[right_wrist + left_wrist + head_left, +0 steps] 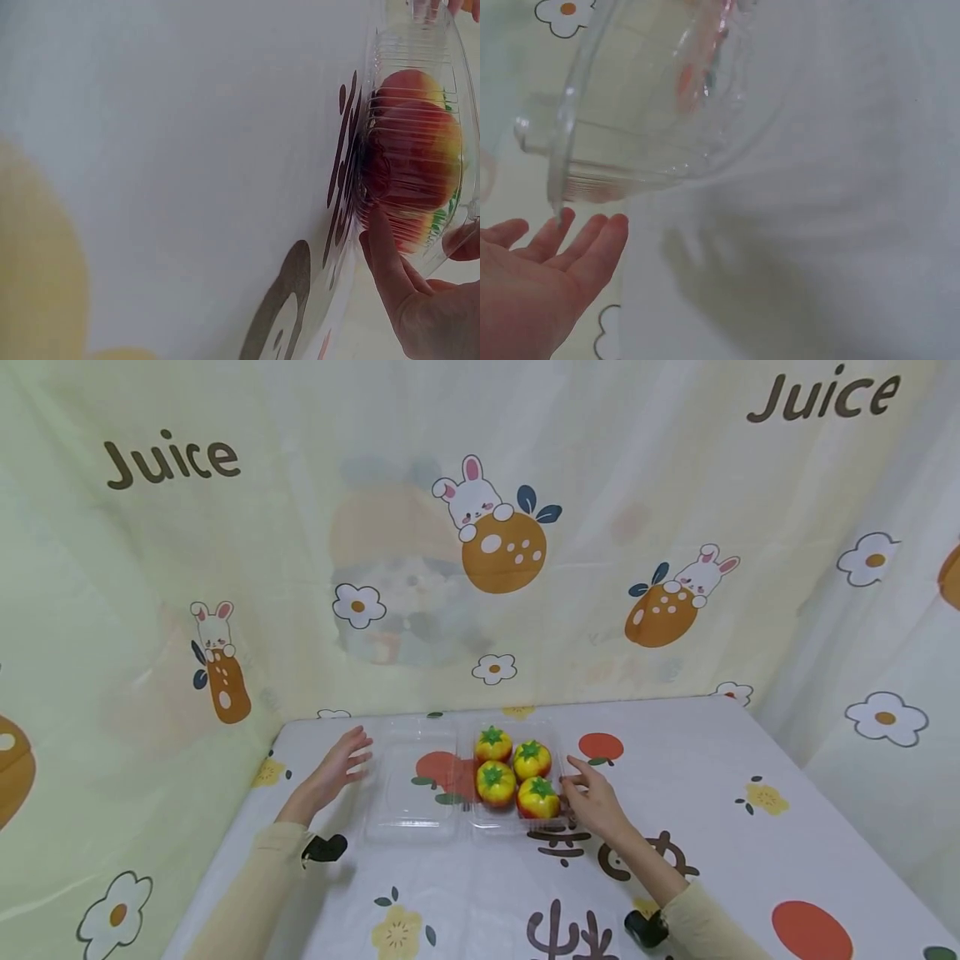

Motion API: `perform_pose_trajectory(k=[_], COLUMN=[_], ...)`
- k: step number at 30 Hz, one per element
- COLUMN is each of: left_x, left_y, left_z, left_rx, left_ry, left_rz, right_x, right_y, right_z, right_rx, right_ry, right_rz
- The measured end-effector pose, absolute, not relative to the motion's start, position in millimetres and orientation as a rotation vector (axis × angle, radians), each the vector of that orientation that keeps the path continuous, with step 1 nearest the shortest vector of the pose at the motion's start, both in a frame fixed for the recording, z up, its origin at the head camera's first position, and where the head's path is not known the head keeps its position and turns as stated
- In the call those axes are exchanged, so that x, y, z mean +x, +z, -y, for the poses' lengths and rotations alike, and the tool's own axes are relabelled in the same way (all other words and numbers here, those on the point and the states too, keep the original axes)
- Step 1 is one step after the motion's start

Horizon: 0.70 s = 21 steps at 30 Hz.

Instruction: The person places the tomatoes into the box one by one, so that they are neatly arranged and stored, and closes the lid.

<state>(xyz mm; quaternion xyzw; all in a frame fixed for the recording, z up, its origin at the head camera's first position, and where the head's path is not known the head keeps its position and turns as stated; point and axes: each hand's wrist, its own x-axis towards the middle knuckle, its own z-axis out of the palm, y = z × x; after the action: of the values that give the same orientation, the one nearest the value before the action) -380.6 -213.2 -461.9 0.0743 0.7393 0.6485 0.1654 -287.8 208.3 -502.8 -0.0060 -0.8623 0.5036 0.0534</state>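
Observation:
A clear plastic clamshell box lies unfolded on the table. Its right half [483, 821] holds several red-and-yellow fruits [496, 784] with green leafy tops. The empty left half, the lid [405, 814], lies flat beside it. My left hand [333, 777] is at the lid's left edge, its fingers loosely extended and fingertips right at the rim [568, 112] in the left wrist view. At the right side of the filled half is my right hand [596, 797]. In the right wrist view, its straight fingers [386, 259] rest against the ribbed wall, with the thumb near the rim.
A white printed cloth [675, 760] covers the table. A patterned curtain [300, 635] hangs behind it and along both sides. Black wrist devices [325, 848] sit on both sleeves.

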Motion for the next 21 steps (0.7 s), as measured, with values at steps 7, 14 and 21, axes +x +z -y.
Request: perform_pose_trajectory(k=[7, 14, 21], left_x=[-374.9, -370.2, -366.9], left_y=[-442.9, -426.9, -411.7], left_z=[205.6, 200.0, 199.5], left_rx=[0.264, 0.331, 0.379], left_ry=[1.825, 1.816, 1.804], left_rz=[-2.138, -2.17, -2.199], right_x=[-288.4, -287.5, -284.7], right_y=[-503.0, -503.2, -501.2], right_z=[-209.9, -210.9, -209.8], right_rx=[-0.046, -0.037, -0.047], right_ry=[1.54, 1.531, 1.565], right_rz=[2.615, 2.608, 2.612])
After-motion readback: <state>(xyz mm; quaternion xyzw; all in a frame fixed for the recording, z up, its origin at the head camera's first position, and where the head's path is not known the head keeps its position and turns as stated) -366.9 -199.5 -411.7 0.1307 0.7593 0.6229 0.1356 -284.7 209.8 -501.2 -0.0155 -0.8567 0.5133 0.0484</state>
